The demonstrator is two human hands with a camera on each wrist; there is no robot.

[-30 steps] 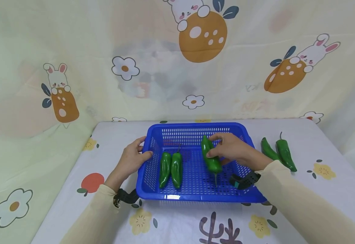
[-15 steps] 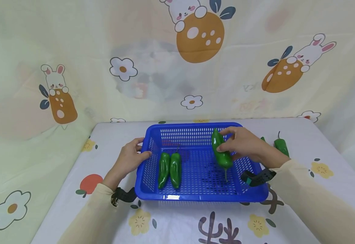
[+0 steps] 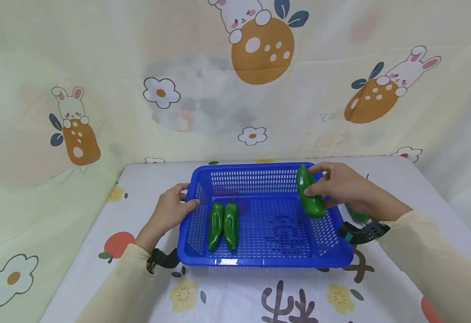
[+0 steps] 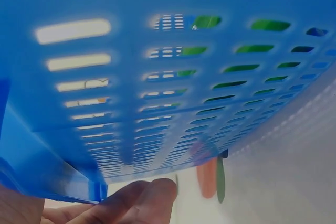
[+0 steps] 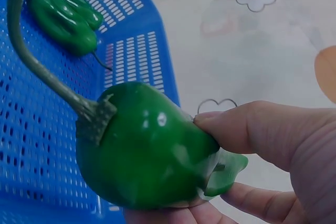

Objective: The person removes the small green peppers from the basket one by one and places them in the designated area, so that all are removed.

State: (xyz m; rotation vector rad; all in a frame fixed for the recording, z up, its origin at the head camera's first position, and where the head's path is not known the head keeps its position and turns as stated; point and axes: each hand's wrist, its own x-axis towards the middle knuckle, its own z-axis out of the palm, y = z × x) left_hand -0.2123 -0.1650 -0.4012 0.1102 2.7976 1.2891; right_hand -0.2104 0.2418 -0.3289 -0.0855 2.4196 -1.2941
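Note:
My left hand [image 3: 169, 210] grips the left side of a blue slotted plastic basket [image 3: 263, 261], thumb at the rim and fingers along the outer wall. My right hand [image 3: 343, 186] pinches a glossy green pepper [image 3: 311, 199] over the basket's right end, its tip pointing away from me. The right wrist view shows the curved stem of this pepper [image 5: 147, 150] nearest the camera, with the thumb on top and fingers below. Side by side on the left of the basket floor lie two more green peppers, an outer pepper [image 3: 216, 226] and an inner pepper [image 3: 231, 226].
Right of the basket, another green pepper [image 3: 357, 215] shows partly behind my right wrist; a stem pokes out beyond the hand. A flower-print cloth [image 3: 146, 179] covers the table. Behind it hangs a rabbit-print curtain [image 3: 203, 125].
My right hand has carried its pepper rightward from over the basket's middle-right to the right wall, now covering much of the peppers outside. My left hand keeps its hold.

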